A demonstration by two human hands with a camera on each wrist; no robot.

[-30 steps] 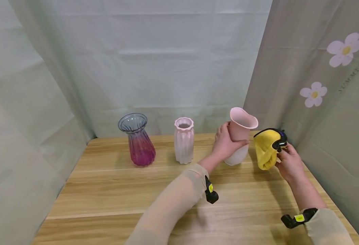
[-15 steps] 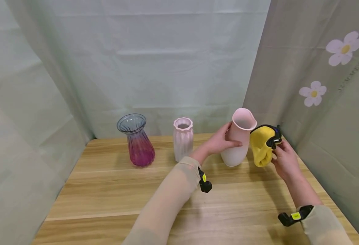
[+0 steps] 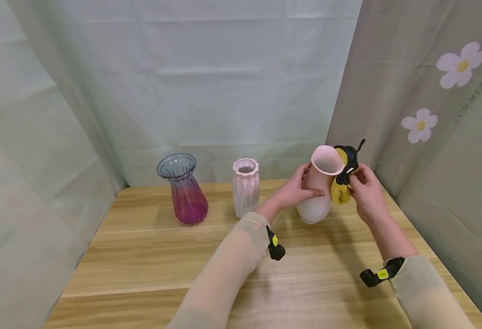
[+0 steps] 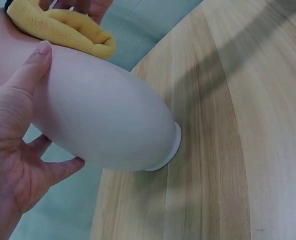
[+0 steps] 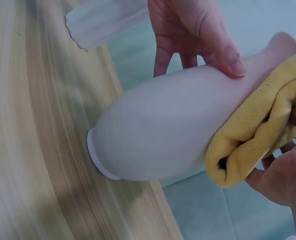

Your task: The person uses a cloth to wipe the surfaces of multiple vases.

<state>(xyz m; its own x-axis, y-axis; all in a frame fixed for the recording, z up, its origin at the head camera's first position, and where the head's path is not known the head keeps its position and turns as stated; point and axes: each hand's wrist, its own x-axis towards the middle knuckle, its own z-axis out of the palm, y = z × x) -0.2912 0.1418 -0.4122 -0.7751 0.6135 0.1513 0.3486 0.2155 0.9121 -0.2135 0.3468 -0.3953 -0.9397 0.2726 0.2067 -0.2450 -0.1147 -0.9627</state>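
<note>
A pink-to-white vase (image 3: 314, 208) with a wavy flared rim stands at the right of the table, its base at the tabletop. My left hand (image 3: 295, 191) grips it from the left, thumb across the front and fingers behind. In my right hand (image 3: 368, 194) is a folded yellow cloth (image 3: 340, 193) with black edging. The cloth lies against the vase's right side, just below the rim. In the right wrist view the folded yellow cloth (image 5: 252, 130) runs along the upper part of the vase (image 5: 152, 130).
A small ribbed pale pink vase (image 3: 246, 194) stands left of the gripped one, partly behind my left forearm. Farther left is a ribbed glass vase (image 3: 189, 201), blue-grey above and magenta below. Pale curtains (image 3: 241, 91) hang close behind the wooden table (image 3: 142, 265).
My right hand has moved up and left, bringing the yellow cloth against the vase. Earlier, my left hand shifted slightly down the vase as its tilt changed.
</note>
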